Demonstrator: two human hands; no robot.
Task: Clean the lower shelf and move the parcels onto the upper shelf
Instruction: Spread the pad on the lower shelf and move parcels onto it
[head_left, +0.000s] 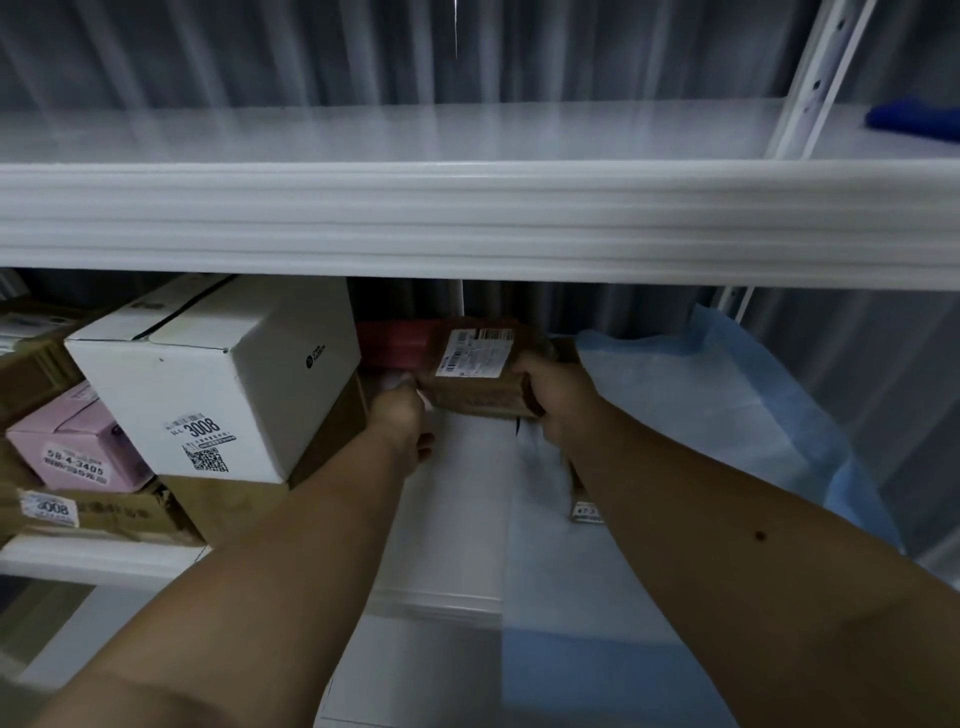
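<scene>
Brown parcel (475, 371): labelled (text blurred), on lower shelf (457, 519), gripped at its sides by left hand (400, 415) and right hand (550, 395). Red box (392, 343) behind. White box (218, 374) to left. Blue cloth (727, 415) to right. Upper shelf (467, 218) above.

Single head view, wide-angle, close to shelving, facing forward and slightly down; upper shelf (395, 132) across top, lower shelf (457, 519) below, forearms entering from near edge.
</scene>
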